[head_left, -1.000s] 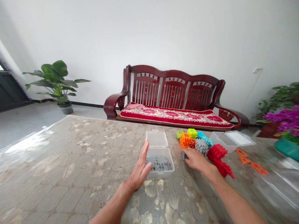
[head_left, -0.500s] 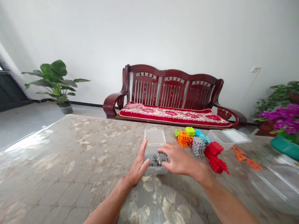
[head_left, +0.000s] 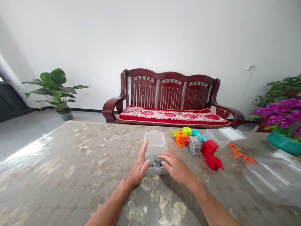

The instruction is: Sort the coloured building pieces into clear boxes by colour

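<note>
A clear plastic box (head_left: 157, 172) with its lid (head_left: 155, 138) folded back stands on the patterned table. Small dark grey pieces (head_left: 155, 161) lie inside it. My left hand (head_left: 139, 166) rests against the box's left side, fingers stretched up and thumb apart, holding nothing. Over the right part of the box is my right hand (head_left: 175, 166), its fingers bent down at the pieces; whether it grips one is hidden. To its right sit stacks of grey (head_left: 195, 146), orange (head_left: 180, 139), red (head_left: 210, 147) and blue (head_left: 199, 137) pieces.
Another open clear box (head_left: 217, 138) is at the back right, near loose orange pieces (head_left: 235, 151). A large transparent container (head_left: 272, 182) and a purple flower pot (head_left: 283, 142) stand at the right. Behind the table is a wooden bench (head_left: 169, 91).
The grey piece seen in my right hand no longer shows, and that hand has dropped its fingertips into the box. My left hand stays in place. The view has shifted slightly.
</note>
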The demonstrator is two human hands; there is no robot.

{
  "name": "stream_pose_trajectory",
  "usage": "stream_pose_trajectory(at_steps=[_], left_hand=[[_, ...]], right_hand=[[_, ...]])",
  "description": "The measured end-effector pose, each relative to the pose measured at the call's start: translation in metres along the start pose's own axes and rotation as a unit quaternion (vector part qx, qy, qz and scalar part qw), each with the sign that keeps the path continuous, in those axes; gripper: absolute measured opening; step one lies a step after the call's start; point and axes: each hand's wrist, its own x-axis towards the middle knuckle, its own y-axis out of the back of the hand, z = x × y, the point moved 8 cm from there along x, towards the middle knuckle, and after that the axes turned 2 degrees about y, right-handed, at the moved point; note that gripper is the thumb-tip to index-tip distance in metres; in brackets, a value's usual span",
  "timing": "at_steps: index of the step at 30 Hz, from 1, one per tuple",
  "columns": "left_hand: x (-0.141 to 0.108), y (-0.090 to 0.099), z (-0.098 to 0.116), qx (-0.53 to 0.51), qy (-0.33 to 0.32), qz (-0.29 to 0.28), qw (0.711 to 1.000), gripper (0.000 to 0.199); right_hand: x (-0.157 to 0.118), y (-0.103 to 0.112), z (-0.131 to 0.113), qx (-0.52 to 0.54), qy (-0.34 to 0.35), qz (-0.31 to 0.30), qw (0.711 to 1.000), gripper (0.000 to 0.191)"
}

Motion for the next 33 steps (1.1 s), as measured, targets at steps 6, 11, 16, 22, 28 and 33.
stream_pose_trajectory(at_steps=[6,11,16,22,28,33], left_hand=[[0.007,-0.008,-0.005,0.019,0.004,-0.011,1.0,0.067],[0.009,-0.01,-0.008,0.0,0.005,0.001,1.0,0.066],[0.007,-0.011,-0.012,-0.013,0.023,0.016,1.0,0.067],[0.006,-0.013,-0.015,-0.018,0.016,0.003,1.0,0.066],[0.006,-0.013,-0.015,-0.003,0.026,-0.013,1.0,0.066],[0.008,-0.013,-0.011,0.005,0.019,-0.012,1.0,0.065]], right_hand=[[-0.01,-0.003,0.017,0.021,-0.023,0.074,0.997,0.037],[-0.013,0.001,0.024,0.061,-0.019,0.085,0.994,0.036],[-0.01,0.068,0.07,-0.005,-0.057,0.148,0.987,0.039],[0.003,0.135,0.144,-0.197,-0.108,-0.002,0.974,0.065],[0.005,0.129,0.183,-0.226,-0.166,-0.163,0.946,0.084],[0.007,0.126,0.191,-0.23,-0.173,-0.162,0.944,0.078]])
